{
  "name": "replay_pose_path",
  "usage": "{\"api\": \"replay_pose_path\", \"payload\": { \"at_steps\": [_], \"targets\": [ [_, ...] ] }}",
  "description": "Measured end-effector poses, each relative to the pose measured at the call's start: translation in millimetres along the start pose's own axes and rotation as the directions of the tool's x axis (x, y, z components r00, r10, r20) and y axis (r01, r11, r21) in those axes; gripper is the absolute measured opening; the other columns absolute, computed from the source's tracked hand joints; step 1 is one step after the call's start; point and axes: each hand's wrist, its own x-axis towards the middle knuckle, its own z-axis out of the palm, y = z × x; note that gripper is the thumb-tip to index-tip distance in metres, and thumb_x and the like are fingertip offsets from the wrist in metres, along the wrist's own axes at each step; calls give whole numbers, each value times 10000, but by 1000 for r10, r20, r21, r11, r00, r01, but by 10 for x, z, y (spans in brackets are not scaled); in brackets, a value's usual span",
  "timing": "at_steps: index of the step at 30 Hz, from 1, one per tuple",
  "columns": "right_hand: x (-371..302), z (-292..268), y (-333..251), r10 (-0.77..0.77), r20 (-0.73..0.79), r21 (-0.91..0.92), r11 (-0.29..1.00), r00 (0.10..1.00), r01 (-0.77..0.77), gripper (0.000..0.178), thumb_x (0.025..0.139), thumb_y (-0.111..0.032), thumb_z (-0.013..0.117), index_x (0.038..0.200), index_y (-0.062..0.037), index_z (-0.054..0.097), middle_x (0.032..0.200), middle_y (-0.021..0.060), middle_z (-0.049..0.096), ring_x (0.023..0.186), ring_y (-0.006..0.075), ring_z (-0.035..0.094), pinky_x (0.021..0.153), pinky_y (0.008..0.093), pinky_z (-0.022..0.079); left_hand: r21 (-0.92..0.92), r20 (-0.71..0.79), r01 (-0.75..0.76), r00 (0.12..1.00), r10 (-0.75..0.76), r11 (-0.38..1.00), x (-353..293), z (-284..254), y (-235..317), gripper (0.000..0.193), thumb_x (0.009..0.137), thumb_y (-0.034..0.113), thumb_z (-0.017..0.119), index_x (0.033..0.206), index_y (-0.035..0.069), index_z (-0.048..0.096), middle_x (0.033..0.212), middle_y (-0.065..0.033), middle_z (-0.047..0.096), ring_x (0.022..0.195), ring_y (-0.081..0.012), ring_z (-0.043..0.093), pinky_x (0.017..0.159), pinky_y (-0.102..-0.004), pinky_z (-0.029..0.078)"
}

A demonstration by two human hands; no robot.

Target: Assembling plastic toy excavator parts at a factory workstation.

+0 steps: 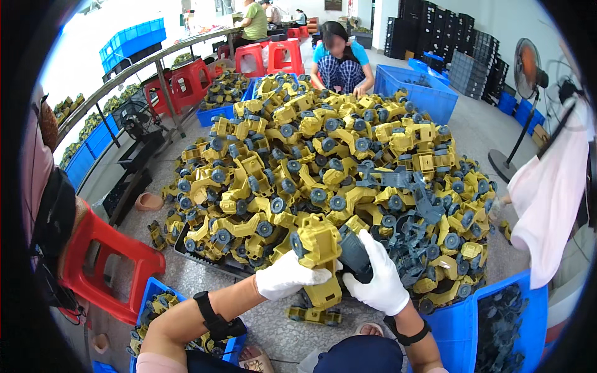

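Note:
My left hand (287,276), in a white glove, is closed round a yellow toy truck body (319,239) with a dark wheel at its side. My right hand (380,280), also gloved in white, grips a dark grey plastic part (355,253) against the truck's right side. How the two pieces meet is partly hidden by my fingers. Just beyond my hands rises a large heap of yellow toy trucks (252,168) with dark grey wheels. Loose dark grey parts (404,242) lie on the heap's right side. Below my hands, another toy truck (315,316) rests on the floor.
A blue bin (451,326) with dark parts stands at my right; a blue crate (152,286) of trucks is at my left. Red stools (112,261) stand left. Across the heap, a person (341,59) crouches beside a blue tub (429,99). A standing fan (525,68) is right.

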Motion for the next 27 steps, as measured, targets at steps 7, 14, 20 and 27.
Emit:
{"api": "replay_pose_path", "payload": {
  "at_steps": [7, 14, 20, 27],
  "targets": [
    [-194, -6, -109, 216, -226, 93, 975, 950, -200, 652, 719, -97, 823, 1303, 5, 552, 996, 174, 652, 853, 252, 677, 744, 352, 545, 134, -10, -16, 1000, 18, 991, -85, -40, -94, 720, 741, 113, 800, 1375, 85, 460, 1239, -45, 583, 1187, -190, 542, 1034, -377, 428],
    [-223, -80, -448, 169, 10, 118, 978, 986, -169, 722, 683, -279, 893, 1259, 6, 564, 1081, 146, 679, 944, 221, 683, 838, 329, 542, 724, 75, -225, 965, 250, 652, -8, -77, -282, 660, 723, 75, 783, 1312, 86, 487, 1246, -59, 586, 1136, -192, 552, 1013, -319, 423],
    [-251, -60, -447, 178, -16, 88, 981, 984, -175, 741, 666, -251, 905, 1267, 15, 562, 1082, 135, 684, 945, 200, 686, 850, 323, 543, 436, -31, -181, 976, 216, 882, -5, -59, -390, 673, 711, 33, 789, 1304, 85, 475, 1221, -51, 595, 1122, -169, 557, 975, -319, 450],
    [-257, -79, -440, 77, -20, -52, 996, 997, -78, 752, 679, -252, 887, 1302, 5, 552, 968, 146, 670, 812, 256, 678, 728, 345, 546, 616, -64, -235, 936, 345, 752, 70, 26, -459, 542, 751, 24, 749, 1234, 76, 509, 1120, -53, 609, 1029, -197, 595, 924, -316, 474]
  ]
}}
